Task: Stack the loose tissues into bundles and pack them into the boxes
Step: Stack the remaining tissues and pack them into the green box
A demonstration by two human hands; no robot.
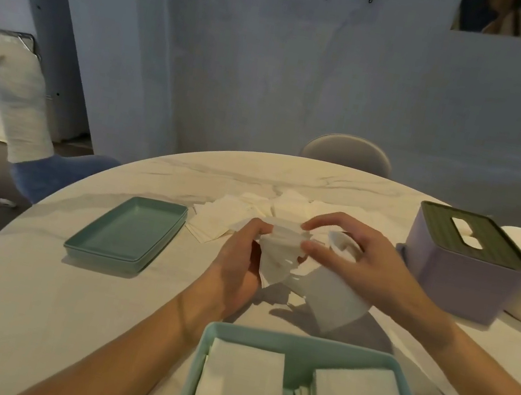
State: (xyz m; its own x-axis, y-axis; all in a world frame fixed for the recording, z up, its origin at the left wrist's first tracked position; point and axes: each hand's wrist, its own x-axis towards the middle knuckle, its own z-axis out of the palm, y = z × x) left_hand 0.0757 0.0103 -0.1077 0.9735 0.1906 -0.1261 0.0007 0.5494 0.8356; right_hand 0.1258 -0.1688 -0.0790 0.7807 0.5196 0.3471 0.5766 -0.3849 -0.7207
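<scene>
Item: tissue bundle, mid-frame above the bench, pinched by our left hand and our right hand, fingers curled on it; we judge it light, limp, tearable, best gripped at the edges.

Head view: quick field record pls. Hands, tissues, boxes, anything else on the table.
left hand: grips a bundle of tissues
right hand: fingers on the same bundle, above the table
loose tissues: scattered behind the hands
green box: near edge, open, two tissue stacks inside
purple box: right, lid on, tissue in slot
green lid: left, lying flat
</scene>
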